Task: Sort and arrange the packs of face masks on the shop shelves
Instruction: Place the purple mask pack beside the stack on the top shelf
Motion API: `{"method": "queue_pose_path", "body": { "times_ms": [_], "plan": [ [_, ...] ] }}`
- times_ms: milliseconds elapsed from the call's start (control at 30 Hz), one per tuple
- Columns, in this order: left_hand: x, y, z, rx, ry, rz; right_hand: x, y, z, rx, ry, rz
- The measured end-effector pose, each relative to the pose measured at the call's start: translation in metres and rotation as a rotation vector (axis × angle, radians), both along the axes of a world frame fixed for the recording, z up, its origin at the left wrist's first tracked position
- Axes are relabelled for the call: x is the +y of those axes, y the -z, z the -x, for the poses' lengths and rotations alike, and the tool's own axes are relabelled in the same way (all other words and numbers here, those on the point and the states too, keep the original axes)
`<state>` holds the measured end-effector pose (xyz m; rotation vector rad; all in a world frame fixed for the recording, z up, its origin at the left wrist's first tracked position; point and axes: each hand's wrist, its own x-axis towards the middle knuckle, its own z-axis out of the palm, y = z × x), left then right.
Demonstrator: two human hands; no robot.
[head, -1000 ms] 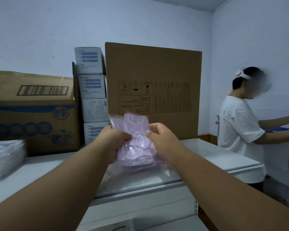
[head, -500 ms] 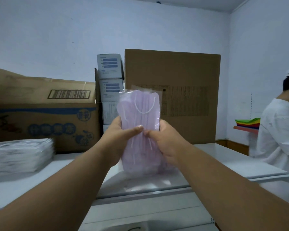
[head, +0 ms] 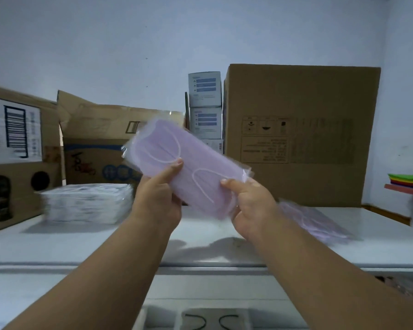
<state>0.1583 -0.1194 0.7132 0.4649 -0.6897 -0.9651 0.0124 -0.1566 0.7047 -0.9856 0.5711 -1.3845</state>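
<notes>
Two hands, your left hand point(head: 156, 198) and right hand point(head: 250, 206), grip one lilac pack point(head: 188, 170); another purple pack point(head: 312, 222) and a white stack point(head: 86, 202) already lie on the shelf point(head: 200, 248).

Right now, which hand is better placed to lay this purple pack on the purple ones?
Probably the right hand: the purple pile lies just beside it, and it grips the pack.
</notes>
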Motion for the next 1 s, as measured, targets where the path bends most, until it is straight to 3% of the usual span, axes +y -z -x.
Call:
{"method": "queue_pose_path", "body": {
  "times_ms": [100, 233, 300, 633, 833, 1000],
  "plan": [
    [0.009, 0.005, -0.049, -0.041, -0.055, 0.0, -0.008, -0.001, 0.016, 0.123, 0.037, 0.063],
    [0.023, 0.018, -0.08, -0.62, -0.167, -0.253, -0.011, 0.009, 0.024, 0.366, -0.078, 0.099],
    [0.028, 0.022, -0.087, -0.801, -0.181, -0.355, -0.012, 0.016, 0.022, 0.431, -0.109, 0.081],
    [0.038, 0.026, -0.092, -1.07, -0.135, -0.478, -0.014, 0.011, 0.034, 0.681, -0.155, 0.034],
    [0.002, 0.016, -0.061, -1.274, -0.203, -0.465, -0.022, 0.006, 0.068, 0.762, -0.009, 0.053],
    [-0.026, 0.004, -0.055, -1.176, -0.233, -0.502, -0.032, -0.007, 0.06, 0.814, 0.157, 0.048]
  ]
}}
